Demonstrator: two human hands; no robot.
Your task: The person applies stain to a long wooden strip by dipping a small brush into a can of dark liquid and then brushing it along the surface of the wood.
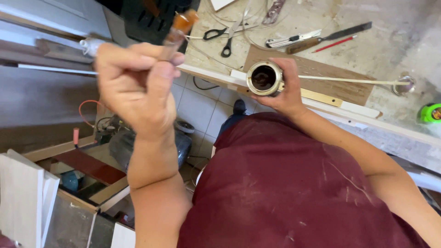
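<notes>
My left hand (135, 87) is raised in a fist, shut around a blurred tool with an amber see-through handle (181, 25) that points up and away. My right hand (287, 94) grips a small open metal can (264, 78) with dark brown liquid inside, held at the near edge of the workbench (390, 50). A thin pale wooden strip (349, 81) runs right from behind the can, across a brown board (321, 69). The two hands are apart, with the can to the right of the raised tool.
Black-handled scissors (220, 39), a utility knife (294, 40), a dark-bladed tool (328, 37) and a red pencil (334, 44) lie on the bench. A green tape measure (431, 113) sits at the right edge. Below are tiled floor (202, 108), a grey machine (121, 144) and white panels (23, 197).
</notes>
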